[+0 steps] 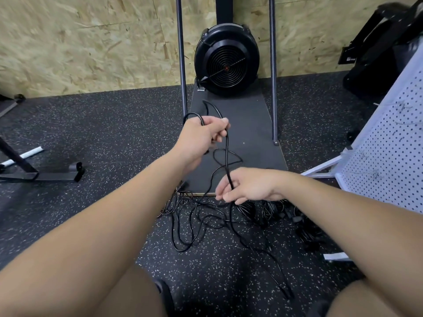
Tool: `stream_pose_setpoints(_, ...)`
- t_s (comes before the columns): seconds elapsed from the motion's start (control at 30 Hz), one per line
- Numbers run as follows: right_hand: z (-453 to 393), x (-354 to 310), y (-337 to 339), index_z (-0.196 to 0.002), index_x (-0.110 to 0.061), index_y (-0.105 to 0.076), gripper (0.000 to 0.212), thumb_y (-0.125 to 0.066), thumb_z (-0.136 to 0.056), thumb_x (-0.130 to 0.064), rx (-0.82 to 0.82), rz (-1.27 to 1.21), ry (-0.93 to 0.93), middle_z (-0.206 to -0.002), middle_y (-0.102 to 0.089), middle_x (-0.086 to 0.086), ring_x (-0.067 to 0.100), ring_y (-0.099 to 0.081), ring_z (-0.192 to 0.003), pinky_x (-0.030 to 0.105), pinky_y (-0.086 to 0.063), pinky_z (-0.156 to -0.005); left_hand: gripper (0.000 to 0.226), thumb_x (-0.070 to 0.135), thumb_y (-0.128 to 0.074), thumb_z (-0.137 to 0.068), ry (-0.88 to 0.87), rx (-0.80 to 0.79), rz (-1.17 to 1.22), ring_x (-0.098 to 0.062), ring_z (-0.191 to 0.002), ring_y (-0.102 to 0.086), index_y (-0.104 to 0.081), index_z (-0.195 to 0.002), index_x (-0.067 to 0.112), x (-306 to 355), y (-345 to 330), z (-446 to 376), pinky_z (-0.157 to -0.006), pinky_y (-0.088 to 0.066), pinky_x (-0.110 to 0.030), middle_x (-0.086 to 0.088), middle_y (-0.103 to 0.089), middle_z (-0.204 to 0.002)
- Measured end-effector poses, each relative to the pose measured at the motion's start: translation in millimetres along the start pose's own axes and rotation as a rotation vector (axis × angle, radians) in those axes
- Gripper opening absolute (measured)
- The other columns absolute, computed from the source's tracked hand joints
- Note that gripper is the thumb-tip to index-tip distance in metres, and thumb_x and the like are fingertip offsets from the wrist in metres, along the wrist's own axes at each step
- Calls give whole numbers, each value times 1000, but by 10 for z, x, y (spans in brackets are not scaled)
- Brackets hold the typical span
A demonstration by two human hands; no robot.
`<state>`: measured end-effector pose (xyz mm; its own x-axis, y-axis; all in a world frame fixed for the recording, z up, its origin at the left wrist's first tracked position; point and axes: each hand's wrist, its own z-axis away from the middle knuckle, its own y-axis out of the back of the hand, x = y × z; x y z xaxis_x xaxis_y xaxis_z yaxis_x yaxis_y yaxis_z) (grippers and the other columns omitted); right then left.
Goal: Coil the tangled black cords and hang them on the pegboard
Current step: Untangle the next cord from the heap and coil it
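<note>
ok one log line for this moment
left hand: grips black cord loop | right hand: pinches same cord | pegboard: no cord hung

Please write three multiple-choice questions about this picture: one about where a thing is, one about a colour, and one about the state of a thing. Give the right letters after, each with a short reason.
1. Where does the pegboard stand?
A. at the right edge of the view
B. flat on the floor at the left
C. behind the fan

2. What colour is the pegboard?
A. black
B. white
C. yellow

3. How is the cord between the two hands?
A. lying loose on the floor
B. hung on the pegboard
C. gripped by both hands

Answers:
1 A: the pegboard leans at the right edge.
2 B: its panel is white with dark holes.
3 C: the left hand and right hand both grip the cord; the rest is a tangle on the floor.
</note>
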<state>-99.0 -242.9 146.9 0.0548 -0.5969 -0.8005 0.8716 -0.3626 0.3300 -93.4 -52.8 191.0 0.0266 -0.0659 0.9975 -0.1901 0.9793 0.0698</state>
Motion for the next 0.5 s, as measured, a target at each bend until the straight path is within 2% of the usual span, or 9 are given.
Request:
stream_pose_setpoints(0.07, -19, 27, 22, -122, -2, -71, 18, -60, -108, -1, 83, -25, -13, -114, -82, 13, 30, -75, -121, 48, -60, -108, 20, 25, -69, -107, 31, -14, 6, -8, -64, -52, -80, -104, 8, -38, 13, -21, -53, -31, -22, 0, -68, -84)
stream_pose_setpoints(0.17, -53, -12, 75, -126, -1, -62, 21, -61, -105, 4, 274, -117, -7, -105, -80, 22, 29, -82, -101, 45, -67, -94, 19, 19, -67, -107, 84, -25, 2, -8, -62, -52, -77, -111, 3, -70, 38, -18, -51, -29, -21, -2, -71, -84)
stream_pose_setpoints(0.27, -107, -137, 282, -123, -10, -58, 17, -57, -107, -4, 766, -181, 89, -98, -80, 13, 18, -82, -80, 41, -69, -76, 21, 14, -68, -105, 129, -43, -118, -9, -63, -56, -76, -118, 0, -105, 86, 20, -49, -34, -20, -3, -76, -85)
stream_pose_setpoints(0.33, -71, -271, 494, -122, -19, -62, 19, -56, -108, -8, 1008, -216, 196, -86, -81, 3, 11, -75, -73, 35, -60, -68, 18, 12, -69, -102, 145, -80, -246, -10, -65, -59, -78, -116, 3, -128, 115, 65, -50, -35, -21, -1, -78, -86)
stream_pose_setpoints(0.37, -37, -320, 596, -122, -21, -65, 22, -56, -107, -8, 1064, -233, 257, -85, -80, 1, 7, -70, -69, 29, -54, -66, 18, 12, -69, -102, 152, -106, -286, -10, -66, -60, -78, -115, 3, -137, 121, 81, -51, -36, -22, -1, -79, -86)
stream_pose_setpoints(0.43, 29, -348, 733, -122, -22, -72, 26, -58, -107, -7, 1076, -215, 348, -97, -78, 0, 2, -70, -68, 19, -50, -65, 18, 12, -69, -102, 167, -132, -312, -10, -64, -60, -77, -114, 1, -135, 116, 98, -51, -39, -21, -1, -78, -86)
stream_pose_setpoints(0.5, 56, -289, 755, -123, -23, -76, 29, -61, -105, -6, 1051, -158, 359, -104, -77, 1, 7, -74, -75, 21, -56, -73, 13, 11, -67, -103, 175, -130, -335, -12, -62, -58, -75, -107, 2, -119, 96, 129, -51, -40, -22, -3, -76, -82)
